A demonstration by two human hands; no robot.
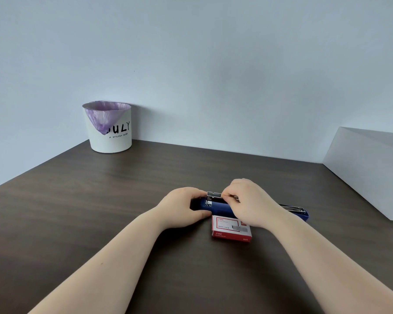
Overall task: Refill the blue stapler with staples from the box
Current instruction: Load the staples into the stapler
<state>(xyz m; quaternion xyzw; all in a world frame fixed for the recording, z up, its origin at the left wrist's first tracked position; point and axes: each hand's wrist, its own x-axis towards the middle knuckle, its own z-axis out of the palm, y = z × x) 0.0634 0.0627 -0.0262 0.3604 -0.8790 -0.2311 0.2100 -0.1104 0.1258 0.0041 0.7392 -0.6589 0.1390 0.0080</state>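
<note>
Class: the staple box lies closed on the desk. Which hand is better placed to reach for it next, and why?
Probably the right hand: it hovers directly over the staple box, working at the blue stapler channel. The left hand steadies the stapler.

Dark wooden table (100, 211) bears stapler (216, 208), staple box (232, 228), bin (110, 128).

Soft, even, cool daylight; faint shadows under the hands (213, 205) on the dark table (100, 200); wide-angle bending at table edges; mild softness overall
</note>
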